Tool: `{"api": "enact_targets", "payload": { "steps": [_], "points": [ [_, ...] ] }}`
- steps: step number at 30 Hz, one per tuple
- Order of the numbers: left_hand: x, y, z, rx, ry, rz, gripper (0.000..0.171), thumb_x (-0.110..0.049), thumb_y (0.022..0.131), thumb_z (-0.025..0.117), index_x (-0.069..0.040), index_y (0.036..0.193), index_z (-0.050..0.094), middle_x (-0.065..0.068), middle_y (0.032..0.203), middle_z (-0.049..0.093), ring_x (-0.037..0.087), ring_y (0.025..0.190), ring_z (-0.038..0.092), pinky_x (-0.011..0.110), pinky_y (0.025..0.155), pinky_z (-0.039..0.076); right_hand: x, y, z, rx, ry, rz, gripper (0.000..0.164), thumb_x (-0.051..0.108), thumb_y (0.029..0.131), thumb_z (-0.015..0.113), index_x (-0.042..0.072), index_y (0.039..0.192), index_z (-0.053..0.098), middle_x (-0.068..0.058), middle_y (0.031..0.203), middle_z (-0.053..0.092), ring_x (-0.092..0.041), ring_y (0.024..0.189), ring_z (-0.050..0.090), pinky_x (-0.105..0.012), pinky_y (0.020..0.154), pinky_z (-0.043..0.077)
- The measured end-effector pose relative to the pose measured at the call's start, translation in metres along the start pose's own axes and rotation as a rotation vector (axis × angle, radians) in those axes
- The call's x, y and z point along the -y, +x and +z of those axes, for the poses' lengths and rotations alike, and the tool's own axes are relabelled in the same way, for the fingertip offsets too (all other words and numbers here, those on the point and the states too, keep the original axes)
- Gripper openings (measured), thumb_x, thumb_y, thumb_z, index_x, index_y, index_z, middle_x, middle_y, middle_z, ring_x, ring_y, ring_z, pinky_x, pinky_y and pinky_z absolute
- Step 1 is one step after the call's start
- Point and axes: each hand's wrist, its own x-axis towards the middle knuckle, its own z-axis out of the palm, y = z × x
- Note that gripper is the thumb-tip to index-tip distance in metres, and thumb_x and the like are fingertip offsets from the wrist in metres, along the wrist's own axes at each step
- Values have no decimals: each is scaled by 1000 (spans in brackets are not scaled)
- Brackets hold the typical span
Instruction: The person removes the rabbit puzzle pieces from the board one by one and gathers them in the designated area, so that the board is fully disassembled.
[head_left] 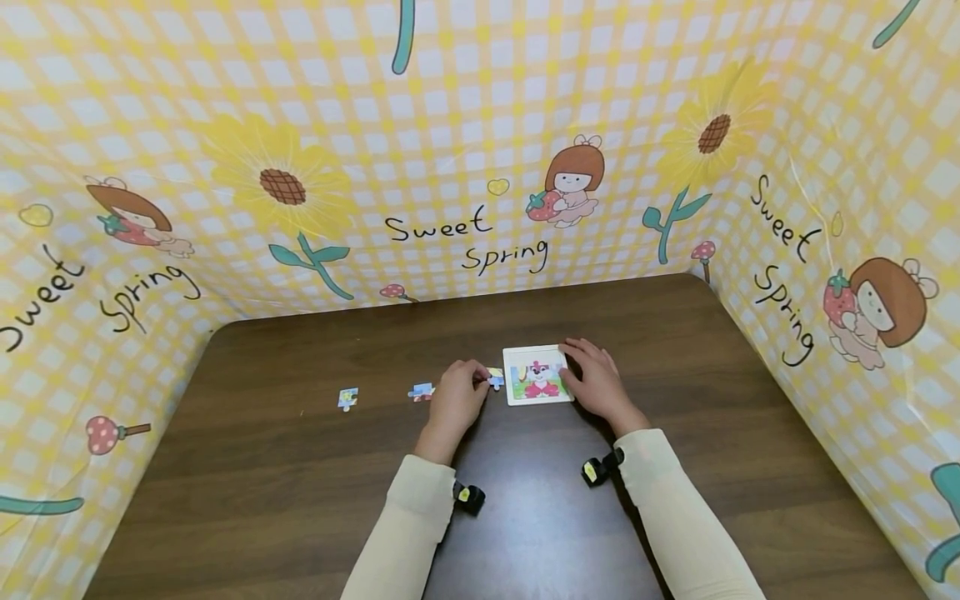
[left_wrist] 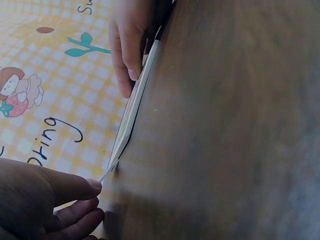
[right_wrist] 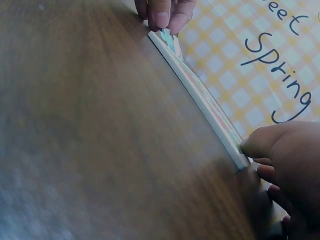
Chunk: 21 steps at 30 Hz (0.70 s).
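A white-rimmed jigsaw puzzle tray (head_left: 540,400) lies flat on the table, with a pink cartoon animal picture inside. My left hand (head_left: 456,402) is at its left side and pinches a small jigsaw piece (head_left: 497,379) between thumb and fingers. That piece is blue and yellow, and in the left wrist view it comes right up to the tray's edge (left_wrist: 136,112). On the other side, my right hand (head_left: 597,383) holds the tray at its right edge, the thumb (right_wrist: 252,145) on the rim and the fingers along the side.
Two more spots of jigsaw pieces lie to the left: a blue one (head_left: 421,392) close by my left hand and another piece (head_left: 347,399) farther out. The brown wooden table (head_left: 262,467) is bordered at the back and sides by a yellow checked cloth (head_left: 465,100).
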Motion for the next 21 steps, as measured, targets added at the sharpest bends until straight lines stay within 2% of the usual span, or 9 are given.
{"api": "enact_targets", "payload": {
  "steps": [21],
  "points": [
    [-2, -1, 1, 15, 61, -14, 6, -19, 88, 73, -16, 92, 70, 3, 93, 60, 22, 83, 62, 40, 68, 50, -1, 0, 1, -3, 1, -8, 47, 24, 96, 61, 9, 140, 53, -13, 147, 44, -35, 142, 26, -57, 114, 11]
  ]
}}
